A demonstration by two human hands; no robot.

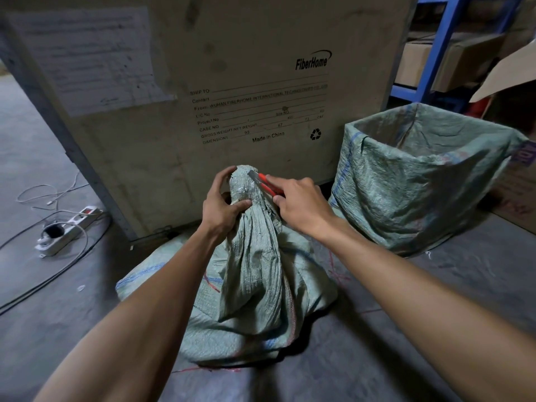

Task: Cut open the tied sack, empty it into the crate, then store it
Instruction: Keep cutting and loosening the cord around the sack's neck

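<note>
The tied sack (255, 285) sits on the floor at near centre, its bunched neck gripped by the left hand (223, 204), fingers curled round the taped knot. The right hand (298, 204) holds a red utility knife (265, 184) with the blade at that knot, just beside the left fingertips (229, 171). A slip could nick them or slash the fabric. Farther right, a sack-lined crate (420, 175) stands open.

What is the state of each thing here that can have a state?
tied sack: closed, neck bunched and taped, standing on the floor
utility knife: blade out, at the taped neck
left hand: grips the sack neck
right hand: holds the knife
lined crate: open at the top
</note>
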